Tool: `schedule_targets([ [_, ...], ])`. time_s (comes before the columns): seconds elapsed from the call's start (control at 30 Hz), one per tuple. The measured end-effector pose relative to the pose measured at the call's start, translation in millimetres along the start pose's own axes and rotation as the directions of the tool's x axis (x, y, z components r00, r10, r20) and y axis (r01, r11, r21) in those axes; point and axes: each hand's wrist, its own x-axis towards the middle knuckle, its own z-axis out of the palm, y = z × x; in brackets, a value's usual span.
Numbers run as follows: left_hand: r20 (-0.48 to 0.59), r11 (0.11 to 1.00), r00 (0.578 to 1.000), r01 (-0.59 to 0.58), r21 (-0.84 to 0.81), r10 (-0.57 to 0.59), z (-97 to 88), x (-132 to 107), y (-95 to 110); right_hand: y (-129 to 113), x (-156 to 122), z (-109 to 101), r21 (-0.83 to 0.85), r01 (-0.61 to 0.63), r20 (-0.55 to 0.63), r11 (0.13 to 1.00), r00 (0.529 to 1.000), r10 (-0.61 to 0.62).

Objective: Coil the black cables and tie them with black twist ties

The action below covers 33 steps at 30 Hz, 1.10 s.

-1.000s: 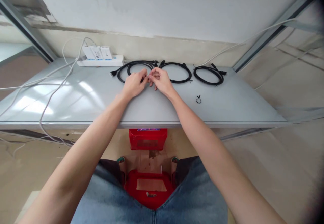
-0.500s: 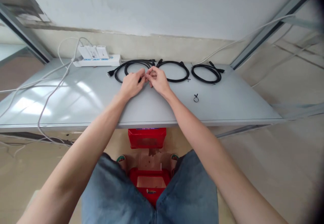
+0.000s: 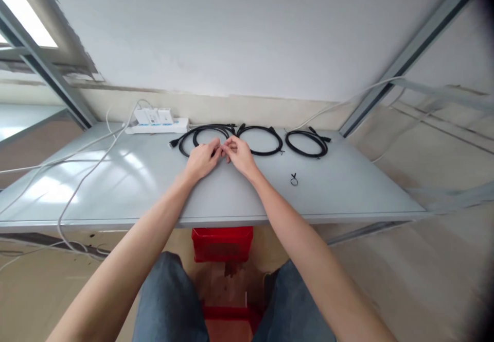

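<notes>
A coiled black cable (image 3: 211, 126) lies at the left of three coils, its plug (image 3: 174, 143) pointing left. My left hand (image 3: 203, 160) is closed on the near side of this coil. Fingertips of my right hand (image 3: 238, 154) are pinched together against the left fingertips; what lies between them is too small to make out. Right beside that hand is a second coiled black cable (image 3: 266, 153), with a small tie at its near edge. Farther right rests a third coiled black cable (image 3: 304, 153). A loose black twist tie (image 3: 294, 181) lies nearer the front.
On the grey table (image 3: 347, 192), a white power strip (image 3: 179, 125) with several chargers stands at the back left. White cords (image 3: 83, 180) run over the left side and front edge. A red crate (image 3: 222, 244) is below the table. Metal posts (image 3: 370, 95) frame both sides.
The head view has tilted up, so the table appears lower in the picture. Both hands stay pinched together at the left coil, with barely any finger movement.
</notes>
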Motion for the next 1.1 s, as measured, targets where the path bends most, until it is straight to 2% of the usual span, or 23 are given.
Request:
schedule_targets([
  [0.4, -0.001, 1.000, 1.000, 0.000, -0.015, 0.000, 0.9, 1, -3, -3, -2, -2, 0.017, -0.046, 0.002, 0.999, 0.999, 0.046],
  [0.67, -0.006, 0.999, 1.000, 0.020, -0.028, -0.021, 3.7, 0, -9, -15, -9, 0, 0.011, -0.101, 0.007, 0.995, 0.995, 0.101],
  [1.1, 0.043, 0.996, 0.998, 0.038, -0.079, -0.035, 2.7, 0, -11, -23, -13, 2, 0.034, -0.149, -0.008, 0.988, 0.989, 0.149],
])
